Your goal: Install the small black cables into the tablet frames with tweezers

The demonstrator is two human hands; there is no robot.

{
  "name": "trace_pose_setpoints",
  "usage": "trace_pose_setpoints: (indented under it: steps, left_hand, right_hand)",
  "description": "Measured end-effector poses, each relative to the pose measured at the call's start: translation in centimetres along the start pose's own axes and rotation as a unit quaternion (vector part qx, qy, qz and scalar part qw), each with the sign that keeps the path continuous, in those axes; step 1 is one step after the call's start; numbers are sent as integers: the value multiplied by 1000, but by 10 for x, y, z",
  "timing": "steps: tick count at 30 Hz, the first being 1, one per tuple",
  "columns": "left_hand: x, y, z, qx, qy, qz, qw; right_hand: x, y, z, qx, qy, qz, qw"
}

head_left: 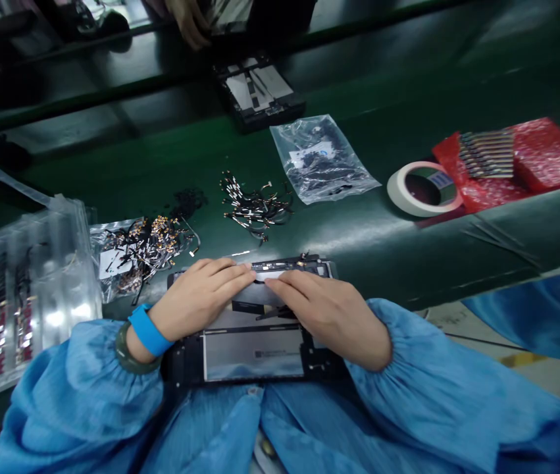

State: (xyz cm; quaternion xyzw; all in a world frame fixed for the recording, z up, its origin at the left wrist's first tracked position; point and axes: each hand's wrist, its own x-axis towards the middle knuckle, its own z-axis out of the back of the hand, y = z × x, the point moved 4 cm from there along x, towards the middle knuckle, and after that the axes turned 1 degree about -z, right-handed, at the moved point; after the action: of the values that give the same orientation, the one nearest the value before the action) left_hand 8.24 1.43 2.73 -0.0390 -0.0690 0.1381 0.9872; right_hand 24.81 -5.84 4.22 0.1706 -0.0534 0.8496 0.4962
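Note:
An open tablet-like device frame (pixel 253 355) lies at the near edge of the green belt, its grey inner plate facing up. My left hand (pixel 198 296) rests on its upper left part, fingers stretched to the right and pressing near the top edge. My right hand (pixel 326 313) lies on the upper right part, fingers pointing left, fingertips almost meeting those of the left hand. Both press flat on the device; whether a small part lies under the fingertips is hidden. A blue wristband (pixel 149 329) circles my left wrist.
Small black cables lie in a pile (pixel 254 207) and on a bag (pixel 144 250). A clear parts bag (pixel 322 158), a tape roll (pixel 425 189), red bubble wrap (pixel 531 158), a clear tray stack (pixel 23 289) and another device (pixel 260 92) lie around. Another person's hand (pixel 188 23) is at the far edge.

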Motion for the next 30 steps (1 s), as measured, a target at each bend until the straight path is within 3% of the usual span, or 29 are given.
trace_pose_setpoints:
  steps: [10,30]
  left_hand:
    - [1,-5,3,25,4,-14,1000]
    - [3,-7,6,49,-16,-27,998]
  right_hand:
    - [-8,-6,1,-69,-25,48,996]
    - [-9,-7,-5,-83,-34,35,995]
